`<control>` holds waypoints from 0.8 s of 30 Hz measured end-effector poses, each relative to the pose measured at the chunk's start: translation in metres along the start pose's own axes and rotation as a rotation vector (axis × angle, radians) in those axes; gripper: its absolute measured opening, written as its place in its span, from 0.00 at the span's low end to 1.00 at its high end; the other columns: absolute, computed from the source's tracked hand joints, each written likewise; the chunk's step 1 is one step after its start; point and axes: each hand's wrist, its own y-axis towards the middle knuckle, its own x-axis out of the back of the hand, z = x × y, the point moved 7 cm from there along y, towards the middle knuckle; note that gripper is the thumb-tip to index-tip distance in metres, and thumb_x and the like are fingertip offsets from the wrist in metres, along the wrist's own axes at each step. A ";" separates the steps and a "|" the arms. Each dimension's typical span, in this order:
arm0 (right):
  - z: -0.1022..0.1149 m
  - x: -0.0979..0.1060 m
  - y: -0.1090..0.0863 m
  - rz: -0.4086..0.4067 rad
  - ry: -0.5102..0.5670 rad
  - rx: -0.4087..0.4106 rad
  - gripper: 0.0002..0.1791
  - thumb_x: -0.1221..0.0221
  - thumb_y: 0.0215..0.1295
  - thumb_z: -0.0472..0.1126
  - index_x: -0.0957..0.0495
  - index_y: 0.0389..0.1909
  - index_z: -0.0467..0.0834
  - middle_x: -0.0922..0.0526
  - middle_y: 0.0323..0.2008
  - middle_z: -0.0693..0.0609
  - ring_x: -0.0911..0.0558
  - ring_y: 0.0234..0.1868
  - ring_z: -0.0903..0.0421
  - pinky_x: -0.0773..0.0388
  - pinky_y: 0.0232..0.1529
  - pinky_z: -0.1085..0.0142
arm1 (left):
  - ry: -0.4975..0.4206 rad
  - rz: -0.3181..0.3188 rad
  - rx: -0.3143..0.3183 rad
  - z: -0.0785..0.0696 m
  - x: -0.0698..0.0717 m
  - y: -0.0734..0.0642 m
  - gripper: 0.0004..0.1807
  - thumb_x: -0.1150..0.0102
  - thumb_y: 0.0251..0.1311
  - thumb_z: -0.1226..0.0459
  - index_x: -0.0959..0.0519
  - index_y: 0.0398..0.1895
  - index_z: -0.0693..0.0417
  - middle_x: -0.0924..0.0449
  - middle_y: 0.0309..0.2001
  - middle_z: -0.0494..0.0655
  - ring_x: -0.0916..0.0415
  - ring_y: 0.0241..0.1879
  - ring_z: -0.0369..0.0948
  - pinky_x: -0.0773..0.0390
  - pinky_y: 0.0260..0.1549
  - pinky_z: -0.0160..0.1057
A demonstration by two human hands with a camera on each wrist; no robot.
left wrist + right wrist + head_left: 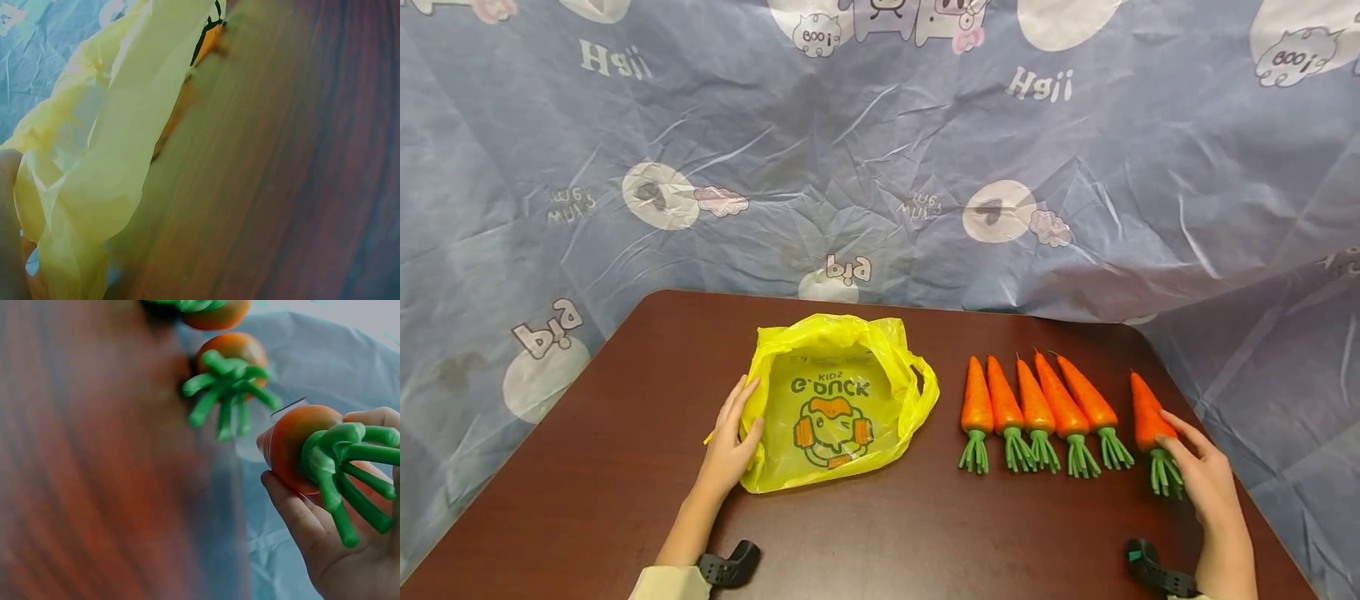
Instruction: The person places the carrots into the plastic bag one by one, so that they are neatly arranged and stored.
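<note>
A yellow plastic bag (917, 417) with a cartoon duck print lies with its mouth spread wide towards me. My left hand (730, 442) holds the bag's left rim, and in the left wrist view the yellow film (119, 137) runs beside the thumb (9, 219). At the far right, my right hand (1206, 471) grips an orange carrot (1146, 408) by its thick end, just above the green stalks. The right wrist view has this carrot (294, 447) between thumb and fingers, its stalks (340, 459) facing the camera.
Several more carrots (1035, 408) lie side by side between the bag and my right hand, tips pointing away. All rests on a dark brown table (625, 400). A grey-blue printed cloth (850, 167) hangs behind and along the right side. Each wrist wears a black band (730, 567).
</note>
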 end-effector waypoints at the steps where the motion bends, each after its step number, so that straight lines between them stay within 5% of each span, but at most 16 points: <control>1: 0.003 0.002 -0.001 -0.001 0.003 0.010 0.28 0.51 0.64 0.55 0.41 0.66 0.61 0.39 0.57 0.68 0.39 0.43 0.72 0.43 0.40 0.74 | 0.006 -0.003 -0.002 0.000 0.000 -0.001 0.32 0.50 0.61 0.66 0.44 0.68 0.40 0.53 0.70 0.55 0.54 0.68 0.57 0.46 0.56 0.65; 8: 0.033 0.003 -0.004 0.017 -0.049 0.083 0.28 0.52 0.64 0.55 0.40 0.66 0.58 0.36 0.58 0.61 0.39 0.40 0.73 0.42 0.37 0.74 | 0.031 -0.026 -0.017 -0.001 0.001 -0.002 0.34 0.49 0.60 0.68 0.44 0.69 0.40 0.53 0.71 0.54 0.54 0.67 0.58 0.47 0.54 0.67; 17: 0.080 -0.002 -0.015 0.076 0.021 0.246 0.26 0.50 0.65 0.50 0.37 0.65 0.53 0.37 0.48 0.80 0.36 0.41 0.80 0.38 0.35 0.81 | -0.005 -0.019 0.001 -0.001 0.003 -0.002 0.34 0.50 0.60 0.67 0.46 0.69 0.37 0.55 0.71 0.52 0.55 0.67 0.57 0.48 0.55 0.67; 24: 0.111 -0.015 -0.028 0.152 0.074 0.321 0.26 0.50 0.66 0.46 0.39 0.65 0.56 0.35 0.57 0.72 0.36 0.46 0.82 0.37 0.38 0.85 | -0.007 -0.018 0.003 -0.002 0.002 -0.002 0.35 0.49 0.60 0.67 0.46 0.69 0.36 0.55 0.71 0.51 0.56 0.68 0.56 0.49 0.55 0.68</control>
